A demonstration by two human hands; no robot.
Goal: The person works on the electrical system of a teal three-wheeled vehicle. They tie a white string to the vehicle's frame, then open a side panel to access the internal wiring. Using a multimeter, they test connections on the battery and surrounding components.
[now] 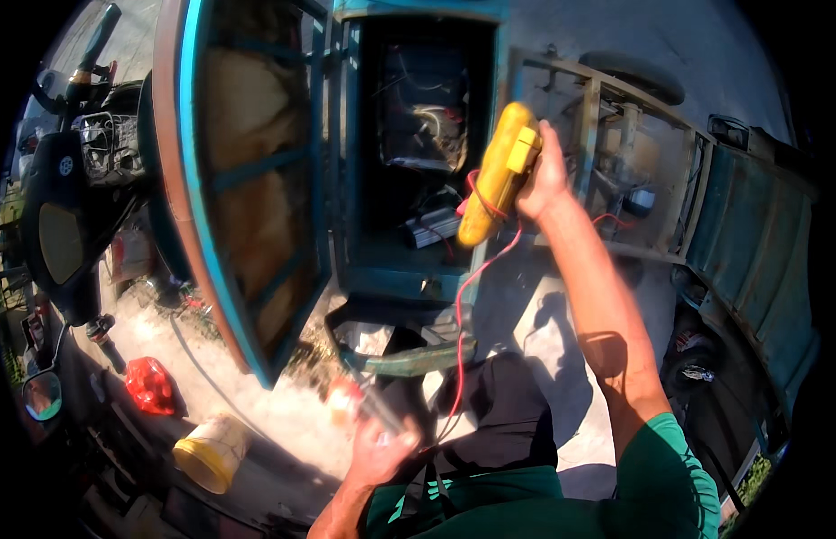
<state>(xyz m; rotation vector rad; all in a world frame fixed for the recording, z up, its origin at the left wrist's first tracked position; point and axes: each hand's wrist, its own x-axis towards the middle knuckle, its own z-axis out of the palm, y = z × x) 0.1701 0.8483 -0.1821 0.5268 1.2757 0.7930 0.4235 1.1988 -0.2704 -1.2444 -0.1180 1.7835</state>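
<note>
My right hand (544, 180) grips a yellow multimeter (500, 175), tilted, in front of the open doorway of a blue metal cabinet (431, 280). A red test lead (460, 332) loops around the meter and hangs down toward my lap. My left hand (382, 451), low in front of me, is closed on a blurred grey rod-shaped thing (375, 406) with a pale orange-red end; motion hides its exact kind. Inside the cabinet are a dark block with loose wires (427, 126) and a silver finned box (433, 227).
A blue-framed door (256, 171) swings out on the left, beside a dark scooter (63, 225). A red plastic bag (150, 384) and a yellow-white bucket (211, 452) lie on the ground. Right of the cabinet is a metal frame (606, 85), then a blue-green panel (750, 242).
</note>
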